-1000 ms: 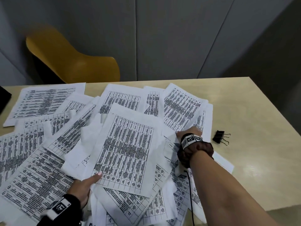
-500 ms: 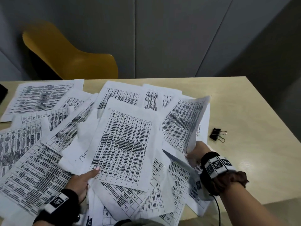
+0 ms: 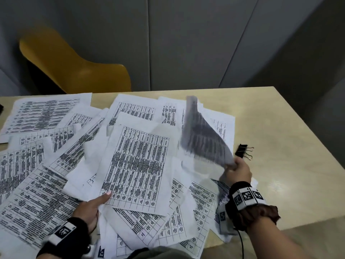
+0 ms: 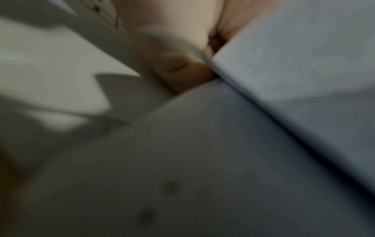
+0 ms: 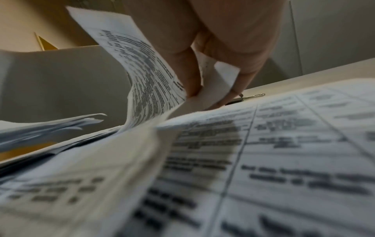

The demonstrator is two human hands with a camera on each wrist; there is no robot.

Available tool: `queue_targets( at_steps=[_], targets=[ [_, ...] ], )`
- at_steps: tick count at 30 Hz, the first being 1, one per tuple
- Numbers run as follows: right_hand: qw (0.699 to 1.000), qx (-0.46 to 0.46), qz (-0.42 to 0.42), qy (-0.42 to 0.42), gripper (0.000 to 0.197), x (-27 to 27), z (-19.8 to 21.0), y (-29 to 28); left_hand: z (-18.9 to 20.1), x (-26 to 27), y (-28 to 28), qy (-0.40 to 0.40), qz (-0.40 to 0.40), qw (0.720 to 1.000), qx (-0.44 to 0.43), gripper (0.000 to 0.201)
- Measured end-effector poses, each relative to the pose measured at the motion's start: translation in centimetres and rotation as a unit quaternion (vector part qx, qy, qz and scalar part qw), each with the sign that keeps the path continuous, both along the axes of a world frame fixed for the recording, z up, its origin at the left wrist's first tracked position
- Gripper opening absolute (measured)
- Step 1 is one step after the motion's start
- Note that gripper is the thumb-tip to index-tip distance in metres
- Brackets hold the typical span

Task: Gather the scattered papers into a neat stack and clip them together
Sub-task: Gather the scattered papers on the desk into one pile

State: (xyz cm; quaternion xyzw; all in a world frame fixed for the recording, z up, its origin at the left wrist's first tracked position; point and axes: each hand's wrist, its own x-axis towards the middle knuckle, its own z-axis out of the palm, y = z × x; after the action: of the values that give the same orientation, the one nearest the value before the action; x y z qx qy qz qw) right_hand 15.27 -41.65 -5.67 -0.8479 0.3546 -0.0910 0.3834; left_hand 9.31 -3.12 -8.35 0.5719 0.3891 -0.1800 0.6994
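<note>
Printed white papers (image 3: 56,165) lie scattered and overlapping across the pale wooden table (image 3: 289,146). My right hand (image 3: 236,166) pinches one sheet (image 3: 201,139) by its corner and holds it up, blurred, above the pile. In the right wrist view the fingers (image 5: 190,77) clamp that curling sheet (image 5: 142,72). A black binder clip (image 3: 242,151) lies on the bare table just beyond this hand, its wire handle (image 5: 253,95) showing behind the fingers. My left hand (image 3: 93,206) holds the near-left corner of the central top sheet (image 3: 136,169), one digit on top, the rest hidden under paper (image 4: 284,64).
A yellow chair (image 3: 74,68) stands behind the table's far left edge, against grey wall panels. A dark object (image 3: 1,109) peeks in at the left border. Bare tabletop lies to the right of the clip. A cable (image 3: 242,245) hangs from my right wrist.
My right hand has drawn back from the far papers with one sheet pinched and swung it upright near the clip. The left hand has stayed on the central sheet.
</note>
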Motion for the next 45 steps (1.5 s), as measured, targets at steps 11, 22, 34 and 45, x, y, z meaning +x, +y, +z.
queue_targets(
  at_steps=[11,22,34,45],
  targets=[
    [0.965,0.087,0.168,0.185,0.020,-2.8,1.0,0.0,-1.9,0.1,1.0,0.006,-0.003,1.000,0.004,0.068],
    [0.935,0.021,0.217,0.280,0.070,-1.6,1.5,2.8,-0.1,-0.1,0.4,0.003,-0.057,0.998,0.035,0.053],
    [0.919,-0.150,0.232,0.283,0.105,3.2,1.6,-0.8,-0.6,0.0,0.8,0.027,-0.035,0.999,0.025,0.064],
    [0.955,-0.061,0.074,0.279,0.100,2.0,0.8,1.3,0.5,-0.1,0.0,-0.004,-0.027,0.999,0.027,0.040]
  ],
)
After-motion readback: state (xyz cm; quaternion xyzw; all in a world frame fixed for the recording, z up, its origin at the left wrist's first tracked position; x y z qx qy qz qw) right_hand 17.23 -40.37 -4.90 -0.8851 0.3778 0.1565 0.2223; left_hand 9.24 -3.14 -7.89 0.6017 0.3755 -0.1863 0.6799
